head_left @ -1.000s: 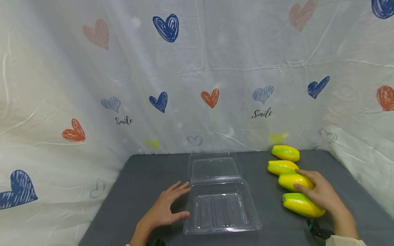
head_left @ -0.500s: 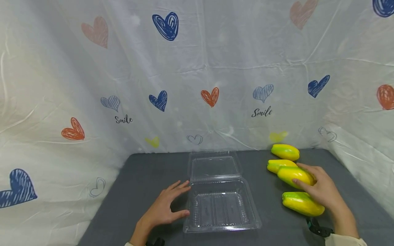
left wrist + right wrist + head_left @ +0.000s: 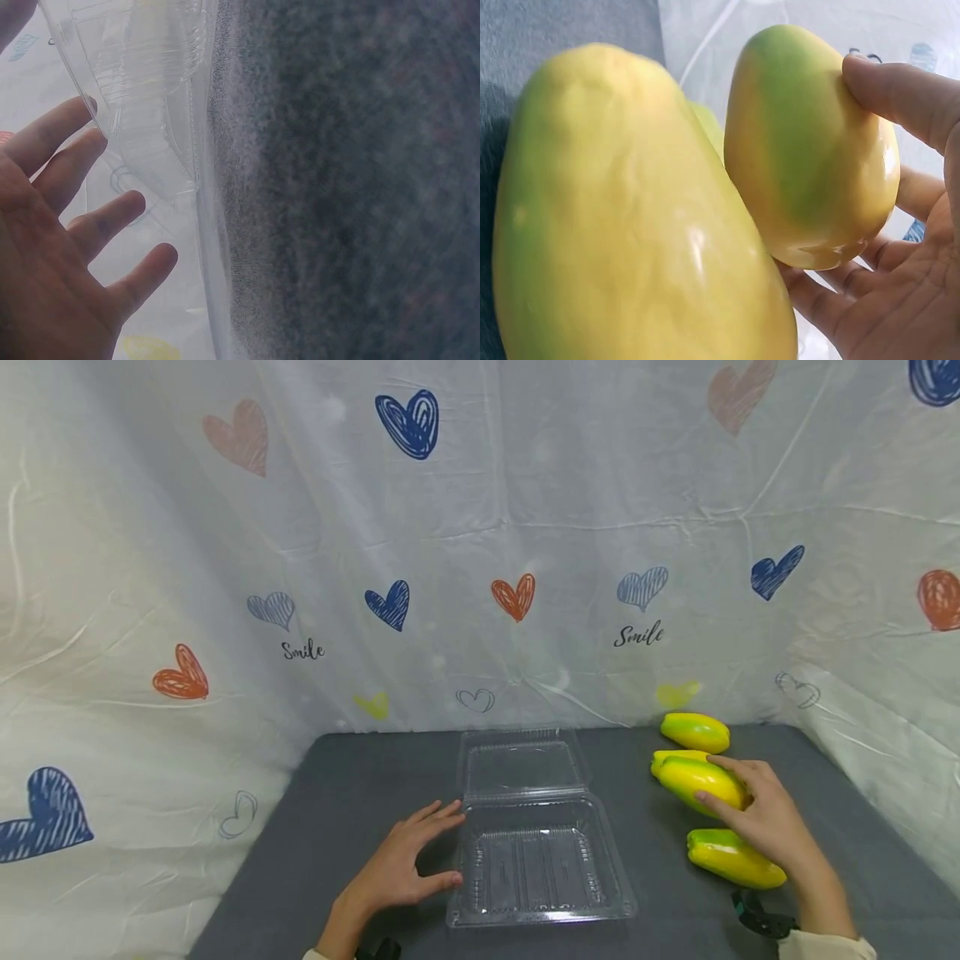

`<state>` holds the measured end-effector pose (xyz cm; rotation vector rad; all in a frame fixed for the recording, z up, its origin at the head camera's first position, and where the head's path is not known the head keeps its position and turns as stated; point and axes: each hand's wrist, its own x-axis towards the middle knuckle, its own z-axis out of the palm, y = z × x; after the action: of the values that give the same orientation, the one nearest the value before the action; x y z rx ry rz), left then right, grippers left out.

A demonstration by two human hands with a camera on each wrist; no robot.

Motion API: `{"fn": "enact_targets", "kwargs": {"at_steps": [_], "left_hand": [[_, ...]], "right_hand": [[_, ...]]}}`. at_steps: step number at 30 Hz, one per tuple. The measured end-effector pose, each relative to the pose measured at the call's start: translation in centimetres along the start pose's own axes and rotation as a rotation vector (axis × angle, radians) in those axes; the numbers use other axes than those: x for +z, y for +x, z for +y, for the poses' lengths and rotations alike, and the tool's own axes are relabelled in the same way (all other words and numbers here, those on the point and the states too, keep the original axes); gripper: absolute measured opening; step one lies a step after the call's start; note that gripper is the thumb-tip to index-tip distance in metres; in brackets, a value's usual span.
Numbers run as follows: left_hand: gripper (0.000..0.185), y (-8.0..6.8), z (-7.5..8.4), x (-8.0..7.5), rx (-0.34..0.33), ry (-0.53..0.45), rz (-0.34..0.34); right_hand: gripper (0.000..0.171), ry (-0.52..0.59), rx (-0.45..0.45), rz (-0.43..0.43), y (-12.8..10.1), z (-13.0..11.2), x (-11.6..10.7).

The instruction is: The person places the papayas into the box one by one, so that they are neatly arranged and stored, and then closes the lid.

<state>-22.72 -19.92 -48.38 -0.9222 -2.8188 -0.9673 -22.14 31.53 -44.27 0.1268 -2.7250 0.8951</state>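
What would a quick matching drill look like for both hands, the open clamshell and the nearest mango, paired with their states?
Things:
1. left hand
2. right hand
3. clear clamshell container
4. nearest mango

States:
A. lying on the grey mat, untouched
B. lid open, base empty
C. gripping a yellow-green mango
D. fingers straight, at the container's left edge

Pairs: 1-D, 2-C, 3-B, 4-A
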Motion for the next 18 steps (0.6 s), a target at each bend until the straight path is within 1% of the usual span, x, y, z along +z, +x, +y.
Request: {"fn": "enact_targets", "kwargs": {"at_steps": [5, 10, 13, 18], "left_hand": [[0.073, 0.1, 0.0, 0.0, -0.006, -0.004, -0.005], [0.073, 0.0, -0.1, 0.1, -0.002, 0.005, 0.001], [0.074, 0.0, -0.1, 0.1, 0.004, 0.004, 0.008], [0.074, -0.1, 0.0, 0.2, -0.001, 0.003, 0.010]], "right_hand": [[0.069, 0.009, 0.002, -0.031, 0.2, -0.8, 0.4], [0.067, 0.054, 0.006, -0.063, 0.3, -1.8, 0.8], [0.063, 0.091, -0.025, -0.062, 0.3, -2.4, 1.1], [0.059, 0.140, -0.112, -0.022, 0.4, -3.8, 1.7]]}}
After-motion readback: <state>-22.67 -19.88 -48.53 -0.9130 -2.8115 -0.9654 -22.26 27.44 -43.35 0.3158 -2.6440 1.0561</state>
